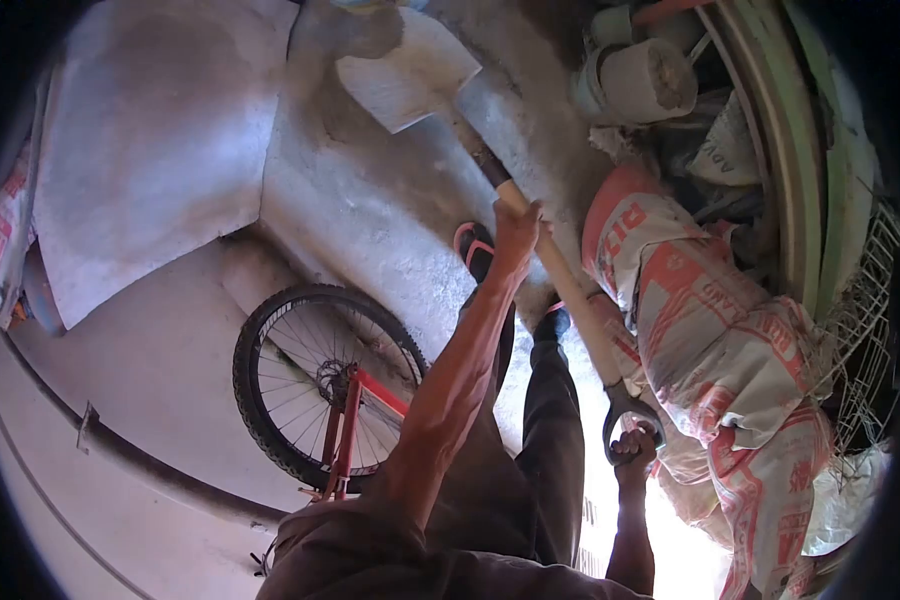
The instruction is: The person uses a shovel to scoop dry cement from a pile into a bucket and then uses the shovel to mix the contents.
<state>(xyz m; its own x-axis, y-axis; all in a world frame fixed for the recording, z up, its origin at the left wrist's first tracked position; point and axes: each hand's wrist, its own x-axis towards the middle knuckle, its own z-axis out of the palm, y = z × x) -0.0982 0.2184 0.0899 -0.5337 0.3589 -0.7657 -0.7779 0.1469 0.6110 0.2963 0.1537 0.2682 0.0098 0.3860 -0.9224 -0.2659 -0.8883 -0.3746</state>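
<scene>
A shovel [576,285] with a pale wooden shaft runs diagonally across the view. My left hand [517,235] is wrapped around the upper shaft, just below the dark socket of the blade. At the other end, my right hand [634,450] grips the black D-shaped handle [616,408]. The broad, worn metal blade [410,75] points away from me, over the grey concrete floor at the top. My feet in dark sandals [474,245] stand beneath the shaft.
A bicycle wheel [255,370] with a red fork [346,440] is at my left. Stacked red-and-white sacks [710,320] crowd the right side, with a dirty bucket [648,80] beyond them. A large pale sheet [160,150] leans at upper left. Wire mesh [865,330] stands far right.
</scene>
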